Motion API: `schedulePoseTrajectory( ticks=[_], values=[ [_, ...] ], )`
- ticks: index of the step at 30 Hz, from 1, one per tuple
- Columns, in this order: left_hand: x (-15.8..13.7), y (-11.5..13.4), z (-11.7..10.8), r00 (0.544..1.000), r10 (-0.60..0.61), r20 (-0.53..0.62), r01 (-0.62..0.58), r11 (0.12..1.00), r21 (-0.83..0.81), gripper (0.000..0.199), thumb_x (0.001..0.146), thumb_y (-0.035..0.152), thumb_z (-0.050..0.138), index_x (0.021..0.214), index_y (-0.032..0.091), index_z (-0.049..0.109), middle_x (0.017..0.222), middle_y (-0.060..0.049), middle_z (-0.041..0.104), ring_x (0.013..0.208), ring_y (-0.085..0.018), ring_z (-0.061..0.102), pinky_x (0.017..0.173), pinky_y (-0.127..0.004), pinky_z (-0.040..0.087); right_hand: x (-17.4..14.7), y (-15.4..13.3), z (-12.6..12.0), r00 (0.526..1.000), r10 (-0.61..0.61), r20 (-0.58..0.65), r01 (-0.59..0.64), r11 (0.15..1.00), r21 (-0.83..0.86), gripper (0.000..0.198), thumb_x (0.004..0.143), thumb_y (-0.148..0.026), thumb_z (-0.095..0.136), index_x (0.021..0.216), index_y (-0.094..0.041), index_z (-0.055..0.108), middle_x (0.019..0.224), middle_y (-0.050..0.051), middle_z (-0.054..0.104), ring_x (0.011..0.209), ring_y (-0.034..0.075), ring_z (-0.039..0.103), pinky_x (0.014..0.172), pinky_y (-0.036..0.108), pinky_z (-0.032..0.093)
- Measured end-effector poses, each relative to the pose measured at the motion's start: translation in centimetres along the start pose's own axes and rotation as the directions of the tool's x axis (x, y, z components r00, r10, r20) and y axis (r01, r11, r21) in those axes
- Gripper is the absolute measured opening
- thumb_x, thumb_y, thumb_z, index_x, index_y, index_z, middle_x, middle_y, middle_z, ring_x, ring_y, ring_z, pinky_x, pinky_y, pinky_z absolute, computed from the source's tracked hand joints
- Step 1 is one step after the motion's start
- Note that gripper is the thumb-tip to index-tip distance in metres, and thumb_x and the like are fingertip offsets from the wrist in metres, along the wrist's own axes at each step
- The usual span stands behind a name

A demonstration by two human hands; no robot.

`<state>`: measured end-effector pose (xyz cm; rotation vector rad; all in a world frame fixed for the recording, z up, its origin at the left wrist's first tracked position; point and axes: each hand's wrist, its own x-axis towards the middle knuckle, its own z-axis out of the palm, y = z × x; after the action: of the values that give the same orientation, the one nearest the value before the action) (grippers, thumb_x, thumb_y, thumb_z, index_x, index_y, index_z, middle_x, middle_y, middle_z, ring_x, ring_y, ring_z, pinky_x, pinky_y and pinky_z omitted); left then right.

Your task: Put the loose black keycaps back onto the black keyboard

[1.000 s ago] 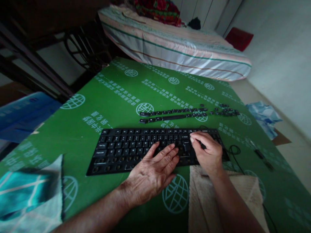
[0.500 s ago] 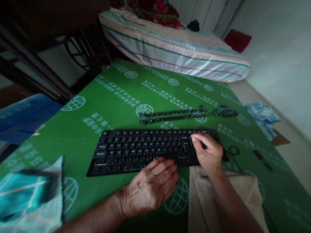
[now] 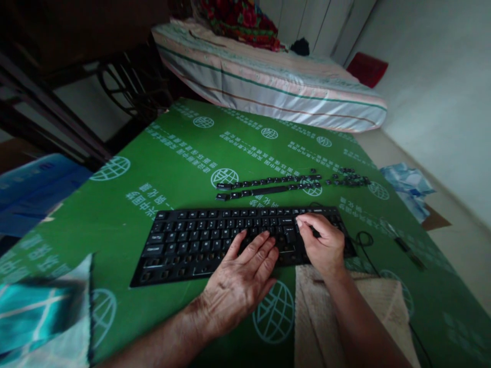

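A black keyboard (image 3: 199, 237) lies in front of me on the green table. Its two nearest rows show bare sockets where keycaps are off. My left hand (image 3: 243, 278) rests palm down on the keyboard's lower middle, fingers stretched out over the keys. Over the right part, close to the enter key, my right hand (image 3: 322, 240) is closed in a pinch; what sits between its fingertips, if anything, is too small to make out. Behind the keyboard, removed keycaps (image 3: 270, 190) are laid out in two rows, one holding the long space bar. More loose keycaps (image 3: 351, 178) form a pile at the right.
A beige cloth (image 3: 314, 317) lies under my right forearm. At the left is a teal checked cloth (image 3: 32, 312). A brush-like tool (image 3: 404, 248) and the black cable (image 3: 364, 237) lie to the right. Beyond the green table (image 3: 161, 153) stands a bed (image 3: 268, 87).
My left hand has slid forward onto the keys and spread its fingers. The right hand stays pinched at nearly the same place. The view has shifted slightly.
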<state>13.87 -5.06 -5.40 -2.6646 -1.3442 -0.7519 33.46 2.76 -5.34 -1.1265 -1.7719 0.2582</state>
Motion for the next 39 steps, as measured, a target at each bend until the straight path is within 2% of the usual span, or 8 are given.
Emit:
schedulePoseTrajectory(
  ticks=[5, 13, 17, 22, 29, 35, 39],
  values=[
    [-0.2, -0.3, 0.4, 0.999, 0.027, -0.038, -0.026, 0.999, 0.02, 0.039, 0.092, 0.038, 0.054, 0.124, 0.016, 0.057, 0.135, -0.004, 0.057, 0.133, -0.022, 0.042, 0.12, -0.043, 0.006, 0.2, -0.2, 0.3, 1.0, -0.016, -0.017, 0.017, 0.999, 0.027, 0.016, 0.085, -0.012, 0.055, 0.086, -0.021, 0.069, 0.081, 0.004, 0.07, 0.076, 0.015, 0.066, 0.073, 0.029, 0.055],
    [0.0, -1.1, 1.1, 0.986, 0.095, -0.139, -0.08, 0.991, 0.107, 0.033, 0.097, 0.035, 0.043, 0.114, 0.017, 0.063, 0.129, -0.004, 0.062, 0.125, -0.021, 0.051, 0.119, -0.042, 0.009, 0.7, -0.5, 0.4, 0.999, -0.01, -0.041, 0.011, 0.999, 0.037, 0.019, 0.086, -0.012, 0.052, 0.086, -0.023, 0.068, 0.079, 0.004, 0.07, 0.075, 0.016, 0.066, 0.07, 0.029, 0.055],
    [0.0, -1.1, 1.2, 0.975, 0.051, -0.216, -0.037, 0.997, 0.068, 0.028, 0.095, 0.032, 0.045, 0.106, 0.016, 0.066, 0.124, -0.005, 0.065, 0.125, -0.022, 0.051, 0.118, -0.042, 0.017, 1.5, -0.1, -0.6, 0.999, 0.006, -0.053, -0.006, 1.0, 0.002, 0.015, 0.085, -0.015, 0.055, 0.087, -0.022, 0.069, 0.081, 0.004, 0.07, 0.076, 0.016, 0.066, 0.072, 0.029, 0.055],
    [-0.2, -1.1, 0.9, 0.967, 0.026, -0.254, -0.025, 1.0, 0.007, 0.021, 0.092, 0.016, 0.047, 0.099, 0.015, 0.066, 0.115, -0.007, 0.069, 0.121, -0.02, 0.054, 0.114, -0.04, 0.029, 3.1, 1.3, -2.6, 0.995, 0.067, -0.078, -0.074, 0.993, -0.092, 0.012, 0.084, -0.022, 0.058, 0.085, -0.023, 0.07, 0.08, 0.003, 0.072, 0.073, 0.016, 0.067, 0.07, 0.029, 0.056],
    [-1.5, -0.6, 0.1, 0.955, 0.139, -0.263, -0.187, 0.968, -0.168, 0.025, 0.09, 0.011, 0.043, 0.088, 0.015, 0.068, 0.104, -0.008, 0.071, 0.11, -0.021, 0.06, 0.1, -0.035, 0.048, 4.0, 2.9, -4.1, 0.996, 0.088, -0.021, -0.09, 0.985, -0.149, 0.011, 0.082, -0.025, 0.061, 0.084, -0.022, 0.072, 0.079, 0.002, 0.073, 0.071, 0.015, 0.068, 0.069, 0.028, 0.056],
    [-2.1, -0.4, 0.1, 0.965, 0.185, -0.188, -0.212, 0.968, -0.137, 0.021, 0.088, 0.014, 0.047, 0.092, 0.015, 0.068, 0.109, -0.009, 0.069, 0.113, -0.024, 0.059, 0.096, -0.036, 0.052, 4.0, 3.5, -4.3, 0.996, 0.091, 0.02, -0.086, 0.98, -0.179, 0.013, 0.082, -0.026, 0.06, 0.083, -0.023, 0.073, 0.08, 0.002, 0.074, 0.072, 0.016, 0.07, 0.068, 0.029, 0.057],
    [-2.1, -0.3, 0.6, 0.961, 0.149, -0.232, -0.187, 0.97, -0.155, 0.019, 0.086, 0.013, 0.049, 0.09, 0.016, 0.068, 0.107, -0.009, 0.07, 0.112, -0.022, 0.059, 0.097, -0.034, 0.051, 4.6, 4.0, -4.5, 0.996, 0.081, 0.049, -0.07, 0.979, -0.192, 0.013, 0.082, -0.026, 0.06, 0.083, -0.023, 0.073, 0.08, 0.002, 0.074, 0.073, 0.017, 0.07, 0.068, 0.029, 0.056]
  ],
)
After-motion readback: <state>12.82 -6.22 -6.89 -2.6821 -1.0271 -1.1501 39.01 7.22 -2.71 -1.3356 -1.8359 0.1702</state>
